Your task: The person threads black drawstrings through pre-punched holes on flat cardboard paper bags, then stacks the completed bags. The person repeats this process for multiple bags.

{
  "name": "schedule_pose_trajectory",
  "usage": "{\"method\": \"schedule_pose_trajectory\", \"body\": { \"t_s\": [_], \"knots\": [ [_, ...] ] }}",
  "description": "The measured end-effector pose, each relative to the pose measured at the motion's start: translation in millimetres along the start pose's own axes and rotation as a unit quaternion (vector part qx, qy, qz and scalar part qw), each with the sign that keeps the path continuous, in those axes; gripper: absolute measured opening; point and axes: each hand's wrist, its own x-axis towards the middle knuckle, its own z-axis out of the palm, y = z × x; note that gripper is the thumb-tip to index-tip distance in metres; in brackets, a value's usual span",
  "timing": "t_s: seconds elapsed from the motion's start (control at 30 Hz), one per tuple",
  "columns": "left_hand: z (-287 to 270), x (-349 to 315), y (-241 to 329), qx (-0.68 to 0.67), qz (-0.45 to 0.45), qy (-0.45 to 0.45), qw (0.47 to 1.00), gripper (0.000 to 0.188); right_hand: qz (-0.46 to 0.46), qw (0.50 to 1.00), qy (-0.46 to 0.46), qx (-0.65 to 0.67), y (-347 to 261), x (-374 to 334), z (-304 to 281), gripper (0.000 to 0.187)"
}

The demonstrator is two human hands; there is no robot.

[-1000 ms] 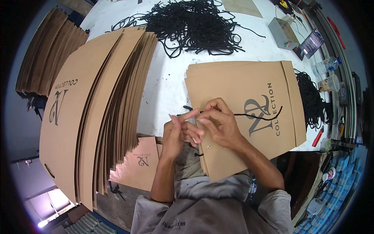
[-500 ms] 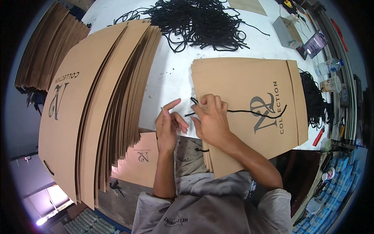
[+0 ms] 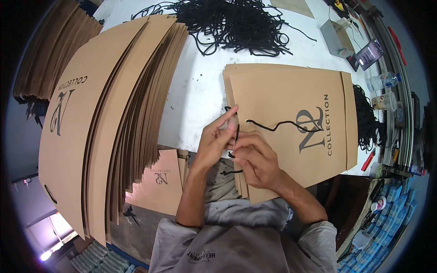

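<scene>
A flat brown paper bag [image 3: 273,91] with dark printing lies on top of a small stack in front of me, on the right. One length of black cord [image 3: 273,129] comes out of a hole near its left edge and trails across the printing. At that edge, my left hand [image 3: 214,144] has its index finger stretched along the cord, the thumb and other fingers bent around it. My right hand [image 3: 258,160] pinches the cord close to its knotted or looped end, just beside the left fingertips. Fingers partly hide the cord there. Below, a knotted cord [image 3: 232,172] sticks out from a lower bag.
A tall stack of brown bags [image 3: 114,113] stands at the left, with another stack [image 3: 54,45] behind. Black cords [image 3: 227,25] pile up at the far side of the white table [image 3: 180,109]. A phone [image 3: 368,54], a bottle [image 3: 383,81] and a red cutter [image 3: 368,161] lie rightward.
My right hand has drawn back toward me off the bag's face. My left hand has moved right to meet it at the cord. The trailing cord has shifted, and its hole now shows.
</scene>
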Motion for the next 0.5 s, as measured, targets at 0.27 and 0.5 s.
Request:
{"method": "schedule_pose_trajectory", "body": {
  "t_s": [0.27,0.5],
  "knots": [
    [11.6,-7.5,-14.0,0.172,0.16,0.225,0.946,0.031,0.241,0.966,0.004,-0.095,26.5,14.6,13.6,0.014],
    [-3.1,3.5,-34.4,0.123,0.304,0.2,0.923,0.015,0.249,0.966,-0.064,-0.015,27.3,21.7,0.8,0.013]
  ]
}}
